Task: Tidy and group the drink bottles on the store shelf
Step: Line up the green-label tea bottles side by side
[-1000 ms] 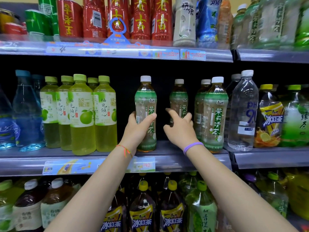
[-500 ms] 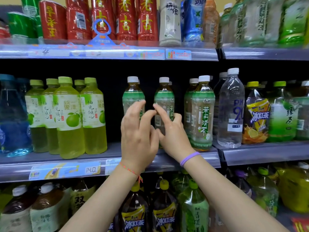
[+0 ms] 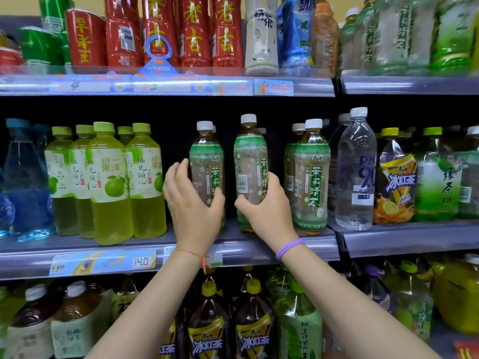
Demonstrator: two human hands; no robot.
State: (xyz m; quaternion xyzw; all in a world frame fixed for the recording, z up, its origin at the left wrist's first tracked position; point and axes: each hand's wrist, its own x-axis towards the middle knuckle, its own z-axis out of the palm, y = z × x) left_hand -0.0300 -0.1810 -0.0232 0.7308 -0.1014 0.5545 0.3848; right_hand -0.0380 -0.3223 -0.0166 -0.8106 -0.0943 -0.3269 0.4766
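The middle shelf [image 3: 259,244] carries yellow-green juice bottles [image 3: 111,182] at left, a pair of jasmine tea bottles [image 3: 311,177] and a clear water bottle [image 3: 356,169] at right. Between these groups stand two more tea bottles, well apart from the juice; nothing blocks the hands.

Half a second ago both hands overlapped in front of the bottles; now they are separated, one per bottle, and the right bottle sits nearer the front.

The left hand [image 3: 193,203] curls its fingers around the left tea bottle [image 3: 207,161], thumb across the label. The right hand [image 3: 267,206] grips the right tea bottle [image 3: 250,161] at its lower body.
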